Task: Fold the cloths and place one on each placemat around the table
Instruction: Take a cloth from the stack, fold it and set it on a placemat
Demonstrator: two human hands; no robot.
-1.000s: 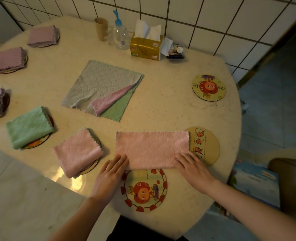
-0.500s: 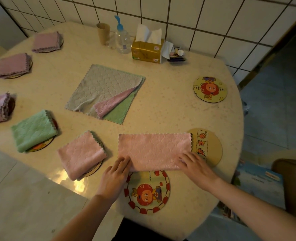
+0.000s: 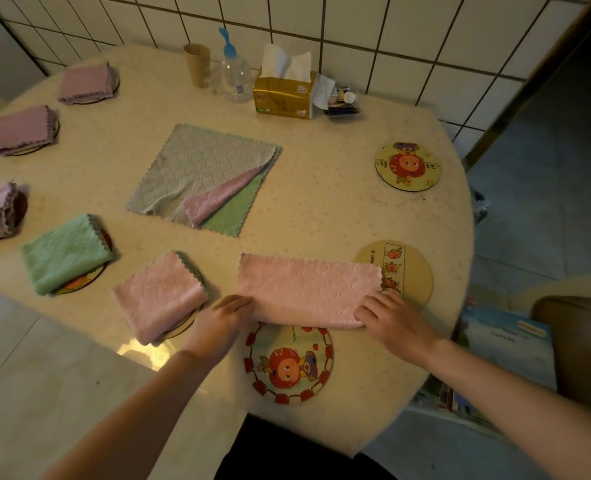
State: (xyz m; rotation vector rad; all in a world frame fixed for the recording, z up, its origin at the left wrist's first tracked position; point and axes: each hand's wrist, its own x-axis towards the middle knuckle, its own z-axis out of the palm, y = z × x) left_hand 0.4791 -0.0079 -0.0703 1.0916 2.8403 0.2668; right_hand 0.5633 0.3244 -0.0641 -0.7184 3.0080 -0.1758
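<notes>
A pink cloth (image 3: 308, 289), folded into a long strip, lies on the table in front of me. My left hand (image 3: 223, 322) grips its near left corner and my right hand (image 3: 389, 315) grips its near right corner. The strip overlaps a round cartoon placemat (image 3: 289, 367) at its near edge and a tan placemat (image 3: 406, 271) at its right end. A third bare placemat (image 3: 408, 167) sits at the far right. Folded cloths rest on placemats to the left: pink (image 3: 159, 296), green (image 3: 66, 252) and several purple-pink ones. A stack of unfolded cloths (image 3: 200, 174) lies mid-table.
At the back by the tiled wall stand a paper cup (image 3: 197, 64), a clear bottle (image 3: 233, 72), a gold tissue box (image 3: 283, 95) and small items. The table edge (image 3: 460, 258) curves on the right; a chair and books sit beyond it.
Both hands have gone from pressing flat on the strip's near edge to curling around its near corners. The view has shifted slightly; the cloth has stayed in place.
</notes>
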